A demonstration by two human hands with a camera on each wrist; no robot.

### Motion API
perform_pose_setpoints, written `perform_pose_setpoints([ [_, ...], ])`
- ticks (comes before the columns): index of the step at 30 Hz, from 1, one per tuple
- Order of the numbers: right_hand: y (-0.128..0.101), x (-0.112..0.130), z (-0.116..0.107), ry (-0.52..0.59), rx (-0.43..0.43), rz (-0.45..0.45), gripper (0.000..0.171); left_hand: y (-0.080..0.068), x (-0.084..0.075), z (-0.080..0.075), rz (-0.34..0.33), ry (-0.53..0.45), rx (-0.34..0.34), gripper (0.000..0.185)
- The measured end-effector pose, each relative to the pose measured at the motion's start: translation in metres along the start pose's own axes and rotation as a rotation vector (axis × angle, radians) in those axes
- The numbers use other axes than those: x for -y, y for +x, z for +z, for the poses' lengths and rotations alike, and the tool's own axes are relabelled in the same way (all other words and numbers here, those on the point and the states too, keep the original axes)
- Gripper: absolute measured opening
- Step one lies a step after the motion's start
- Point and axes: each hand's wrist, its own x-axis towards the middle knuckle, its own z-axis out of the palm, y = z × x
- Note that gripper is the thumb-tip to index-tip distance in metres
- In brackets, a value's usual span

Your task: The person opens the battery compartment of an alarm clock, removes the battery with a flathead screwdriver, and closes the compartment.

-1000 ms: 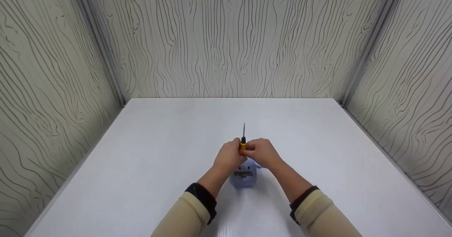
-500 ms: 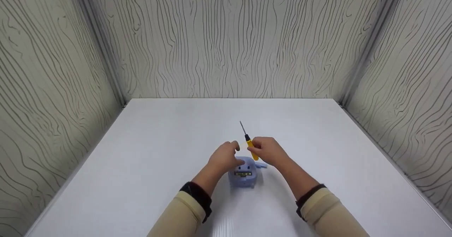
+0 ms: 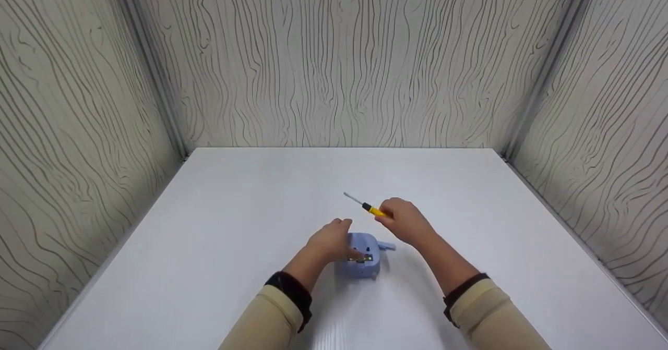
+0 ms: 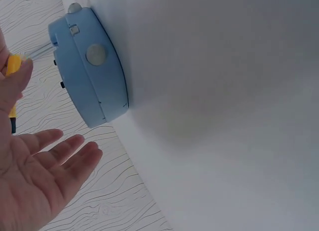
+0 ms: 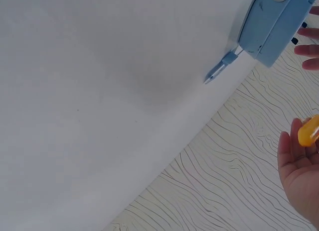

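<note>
A light-blue, rounded boxy device (image 3: pixel 366 241) stands on the white table in the head view, with a slot (image 3: pixel 369 258) and small black dots on its upper face. My left hand (image 3: pixel 330 240) is at its left side, thumb reaching over the slot and fingers extended. In the left wrist view those fingers (image 4: pixel 75 156) are spread apart from the device, and a narrow pale piece (image 4: pixel 41 51) juts from its face near the thumb. My right hand (image 3: pixel 407 220), farther back and right, grips the yellow handle of a screwdriver (image 3: pixel 377 212), its shaft pointing left and away.
A light-blue strap (image 3: pixel 387 245) lies beside the device on its right; the right wrist view shows its looped end (image 5: pixel 219 69). The white table (image 3: pixel 235 209) is bounded by wood-patterned panels (image 3: pixel 334 68) at the back and sides.
Both hands held the screwdriver together at first; my left hand let go and came down to the device. My right hand moved right with the screwdriver, whose tip swung left.
</note>
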Motion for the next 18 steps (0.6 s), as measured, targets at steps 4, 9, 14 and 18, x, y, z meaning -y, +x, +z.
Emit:
perform_pose_setpoints([
  [4,-0.001,-0.001,-0.001,0.003,-0.003,-0.001,0.011,0.0,0.0,0.005,-0.004,0.008,0.036,0.093],
  [9,-0.001,-0.001,-0.005,0.002,-0.02,-0.001,0.011,0.001,0.002,0.008,0.006,0.036,0.047,0.094],
  [14,0.0,-0.001,-0.011,0.007,-0.014,0.008,0.01,0.005,0.004,0.01,0.003,0.055,0.06,0.092],
  [18,0.0,-0.002,-0.016,-0.005,0.009,0.006,0.01,0.006,0.005,0.012,-0.012,0.08,0.073,0.092],
])
